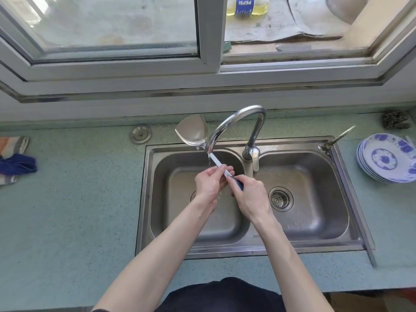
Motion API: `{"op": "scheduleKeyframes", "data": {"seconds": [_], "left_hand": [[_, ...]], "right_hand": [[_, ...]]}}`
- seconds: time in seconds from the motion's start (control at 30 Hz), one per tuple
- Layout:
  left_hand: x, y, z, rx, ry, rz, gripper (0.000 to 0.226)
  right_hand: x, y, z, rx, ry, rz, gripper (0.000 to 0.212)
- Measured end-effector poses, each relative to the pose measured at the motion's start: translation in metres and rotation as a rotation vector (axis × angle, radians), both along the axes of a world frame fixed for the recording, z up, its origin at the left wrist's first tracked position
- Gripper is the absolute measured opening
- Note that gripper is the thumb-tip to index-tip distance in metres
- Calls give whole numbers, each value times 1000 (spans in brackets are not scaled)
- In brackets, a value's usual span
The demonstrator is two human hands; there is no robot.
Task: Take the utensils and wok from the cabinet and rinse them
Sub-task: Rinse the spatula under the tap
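Head view, centre of frame: metal spatula (193, 131) held slantwise over the left basin of a double sink (351, 242), blade raised toward the upper left behind the faucet (234, 122), handle running down to the lower right into both hands. Long axis thus upper left to lower right, with the white stretch of handle passing just under the spout, where a thin stream of water appears to fall. Right hand (249, 194) wrapped around the dark blue handle end, fingers curled tight on it. Left hand (209, 183) just beside it, higher on the shaft, fingers lightly closed about the white part, seemingly rubbing it. Left hand nearer the blade. Wok not in sight. At right edge, stack of blue-patterned plates (387, 158) on the counter; at left edge, cloths (15, 158).
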State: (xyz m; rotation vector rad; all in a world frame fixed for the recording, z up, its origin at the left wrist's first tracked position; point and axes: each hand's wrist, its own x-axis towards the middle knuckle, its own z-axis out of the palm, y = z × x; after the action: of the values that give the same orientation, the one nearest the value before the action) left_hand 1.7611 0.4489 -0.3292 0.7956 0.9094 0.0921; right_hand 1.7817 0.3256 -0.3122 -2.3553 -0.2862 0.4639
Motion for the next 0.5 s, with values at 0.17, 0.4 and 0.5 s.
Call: {"op": "scheduleKeyframes", "data": {"seconds": [0.17, 0.4, 0.5], "left_hand": [[2, 13, 4, -15, 17, 28, 30], [20, 50, 2, 5, 26, 143, 26], [21, 46, 2, 9, 36, 128, 23]], "right_hand": [[1, 8, 2, 53, 12, -21, 38], [-12, 1, 7, 22, -15, -13, 30], [-13, 4, 5, 5, -28, 1, 23]]}}
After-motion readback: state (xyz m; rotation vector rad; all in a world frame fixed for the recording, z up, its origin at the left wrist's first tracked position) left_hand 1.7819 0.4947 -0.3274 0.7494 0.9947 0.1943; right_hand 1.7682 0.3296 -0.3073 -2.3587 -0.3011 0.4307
